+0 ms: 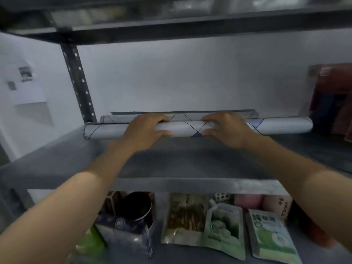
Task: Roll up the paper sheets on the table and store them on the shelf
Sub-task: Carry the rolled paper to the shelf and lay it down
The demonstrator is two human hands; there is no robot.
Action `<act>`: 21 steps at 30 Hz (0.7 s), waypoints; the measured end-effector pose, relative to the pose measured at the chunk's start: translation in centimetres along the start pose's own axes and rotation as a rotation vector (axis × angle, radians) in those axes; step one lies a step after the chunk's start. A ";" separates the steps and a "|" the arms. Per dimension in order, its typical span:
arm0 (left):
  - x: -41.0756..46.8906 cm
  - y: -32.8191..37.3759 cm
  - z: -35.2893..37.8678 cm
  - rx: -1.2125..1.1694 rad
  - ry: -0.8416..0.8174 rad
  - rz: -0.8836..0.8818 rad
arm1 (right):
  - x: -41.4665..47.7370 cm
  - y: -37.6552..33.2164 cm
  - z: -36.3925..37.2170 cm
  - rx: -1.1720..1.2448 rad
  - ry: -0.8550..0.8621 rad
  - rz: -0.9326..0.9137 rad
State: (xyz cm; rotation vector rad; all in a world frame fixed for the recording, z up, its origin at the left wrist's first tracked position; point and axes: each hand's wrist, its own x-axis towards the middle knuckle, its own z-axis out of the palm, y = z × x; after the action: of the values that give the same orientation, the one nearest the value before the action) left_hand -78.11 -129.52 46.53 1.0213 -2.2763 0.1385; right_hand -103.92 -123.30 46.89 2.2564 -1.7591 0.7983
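Both arms fwd, L grip [146, 128] & R grip [226, 128] clasped.

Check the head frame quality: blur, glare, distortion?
Head view: dim overall; upper shelf and left wall smeared by blur; lower-shelf pouches soft. Wide-angle bend shows in the tilted post. Small glare streak on the front paper roll; left hand and right hand on it are fairly sharp.

white paper roll [198, 128] — blue crossed lines, grey shelf [190, 159]
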 end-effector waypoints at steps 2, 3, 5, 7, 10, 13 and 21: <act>1.5 -1.8 0.6 0.025 -0.018 -0.013 | 2.4 0.3 0.9 -0.026 -0.045 0.007; 2.2 -2.6 0.8 0.041 -0.028 -0.027 | 3.4 0.4 1.2 -0.038 -0.063 0.012; 3.5 -3.9 1.3 0.065 -0.047 -0.047 | 5.3 0.9 1.7 -0.035 -0.097 0.026; 4.8 -5.1 1.7 0.068 -0.064 -0.048 | 6.9 1.4 2.2 -0.011 -0.117 0.027; 6.3 -6.8 2.5 0.077 -0.117 -0.060 | 8.6 1.9 3.3 -0.004 -0.136 0.033; 7.1 -8.0 3.4 0.085 -0.152 -0.070 | 9.4 2.3 4.7 -0.005 -0.152 0.058; 7.6 -9.7 4.5 0.105 -0.216 -0.060 | 10.1 2.4 6.6 -0.027 -0.165 0.061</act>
State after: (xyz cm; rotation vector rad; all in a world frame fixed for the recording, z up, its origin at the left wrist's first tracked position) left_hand -77.37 -142.64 45.95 1.2087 -2.4511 0.1291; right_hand -102.57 -135.55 45.97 2.3208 -1.9062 0.6099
